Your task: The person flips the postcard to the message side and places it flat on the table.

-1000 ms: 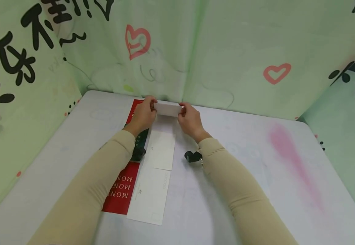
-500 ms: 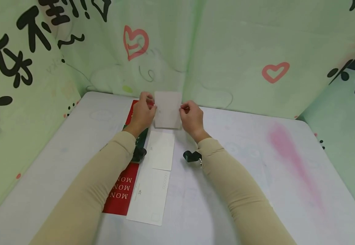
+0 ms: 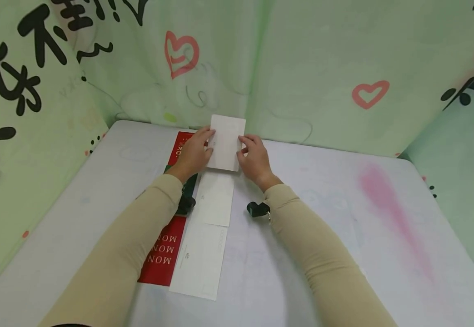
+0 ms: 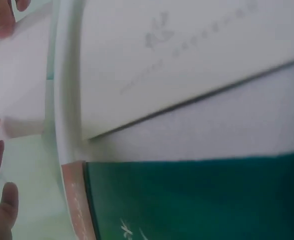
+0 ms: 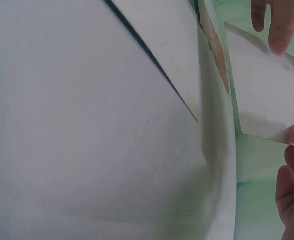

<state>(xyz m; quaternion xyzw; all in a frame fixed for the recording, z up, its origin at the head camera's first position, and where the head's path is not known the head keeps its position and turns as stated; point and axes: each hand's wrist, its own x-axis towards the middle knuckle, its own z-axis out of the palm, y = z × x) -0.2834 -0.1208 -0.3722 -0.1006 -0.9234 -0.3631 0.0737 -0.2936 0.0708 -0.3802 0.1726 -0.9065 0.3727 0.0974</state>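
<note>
A white postcard [image 3: 225, 144] is held up above the table's far end, its pale, faintly printed side facing the head camera. My left hand [image 3: 195, 153] pinches its left edge between thumb and fingers. On the opposite edge, my right hand [image 3: 255, 158] grips it with thumb and fingertips. Both wrist views show the same raised postcard, at the left of the left wrist view [image 4: 19, 75] and at the right of the right wrist view [image 5: 264, 92]. Below it lie a white postcard [image 3: 217, 200] and a nearer white postcard [image 3: 197, 263], in a column.
Left of the white column lie a red card [image 3: 179, 146] at the back, a dark green card [image 4: 197, 195] and a red card with white lettering [image 3: 161, 268] nearest, partly under my left arm. A green curtain [image 3: 302, 68] hangs behind the white table [image 3: 322, 236].
The held postcard has gone from a thin, foreshortened strip to its full face toward the head camera. It is now slightly higher and tilted, while the cards on the table stay put.
</note>
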